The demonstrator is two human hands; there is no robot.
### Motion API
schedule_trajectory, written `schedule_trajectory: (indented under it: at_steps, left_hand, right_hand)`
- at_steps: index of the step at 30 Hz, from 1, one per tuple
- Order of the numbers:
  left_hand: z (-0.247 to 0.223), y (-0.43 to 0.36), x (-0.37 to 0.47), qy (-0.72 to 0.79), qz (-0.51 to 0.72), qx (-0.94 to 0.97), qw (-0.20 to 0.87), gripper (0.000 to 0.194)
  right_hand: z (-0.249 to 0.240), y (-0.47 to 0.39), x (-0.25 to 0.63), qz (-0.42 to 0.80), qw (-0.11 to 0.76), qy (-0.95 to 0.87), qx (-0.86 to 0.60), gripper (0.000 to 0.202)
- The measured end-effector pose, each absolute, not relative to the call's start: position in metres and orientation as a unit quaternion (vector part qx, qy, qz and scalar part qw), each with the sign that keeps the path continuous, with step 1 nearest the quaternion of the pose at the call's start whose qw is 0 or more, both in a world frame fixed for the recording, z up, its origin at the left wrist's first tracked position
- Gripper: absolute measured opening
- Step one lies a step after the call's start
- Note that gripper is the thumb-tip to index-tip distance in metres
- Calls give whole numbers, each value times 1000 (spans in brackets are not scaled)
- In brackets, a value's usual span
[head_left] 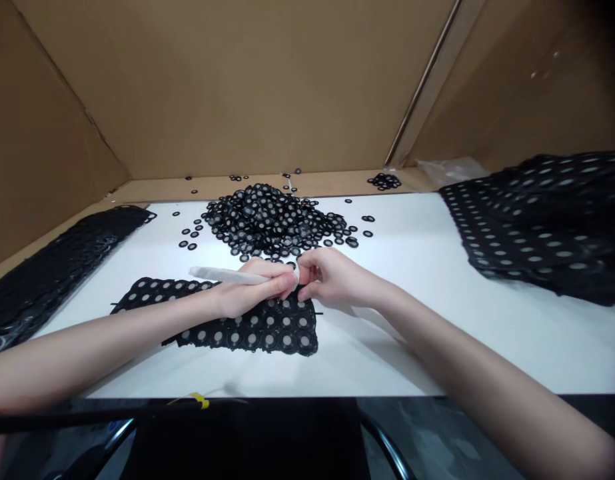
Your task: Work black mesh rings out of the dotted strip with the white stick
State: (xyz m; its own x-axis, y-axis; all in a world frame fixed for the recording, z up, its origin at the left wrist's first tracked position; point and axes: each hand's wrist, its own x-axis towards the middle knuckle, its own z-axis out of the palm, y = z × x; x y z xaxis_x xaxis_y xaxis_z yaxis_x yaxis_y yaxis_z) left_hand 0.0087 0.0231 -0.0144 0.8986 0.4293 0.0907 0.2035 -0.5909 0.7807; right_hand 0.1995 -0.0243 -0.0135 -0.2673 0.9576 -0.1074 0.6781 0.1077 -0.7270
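My left hand (254,287) is closed around a slim white pen-like tool (222,275), its far end sticking out to the left. My right hand (334,277) is curled, thumb and fingers drawn together right beside the left fingertips. A small white bit shows between the two hands; whether it belongs to the tool I cannot tell. Whatever the right fingers pinch is hidden. Beneath both hands lies a black perforated sheet (270,333) with rows of round openings, partly covered by my left forearm.
Behind the hands rises a heap of black rings (267,217), with loose ones around it. A small ring cluster (386,181) lies at the back right. Black sheet material is stacked at left (52,263) and piled at right (537,227). Cardboard walls (262,87) enclose the white tabletop (407,253).
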Motion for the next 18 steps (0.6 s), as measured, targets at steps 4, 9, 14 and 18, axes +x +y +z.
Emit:
schedule_trajectory:
  at_steps: [4, 9, 14, 18]
  left_hand:
    - [-15, 22, 9, 168, 142, 891, 397, 42]
    - [-14, 17, 11, 187, 137, 895, 382, 41]
    - [-13, 15, 11, 187, 96, 889, 407, 42]
    - [-11, 16, 9, 194, 131, 874, 426, 42]
  right_hand:
    - [-12, -25, 199, 345, 197, -716, -574, 21]
    - [-12, -26, 198, 358, 204, -712, -569, 21]
    - [-10, -25, 197, 345, 207, -721, -565, 20]
    - [-8, -25, 198, 360, 191, -710, -575, 20]
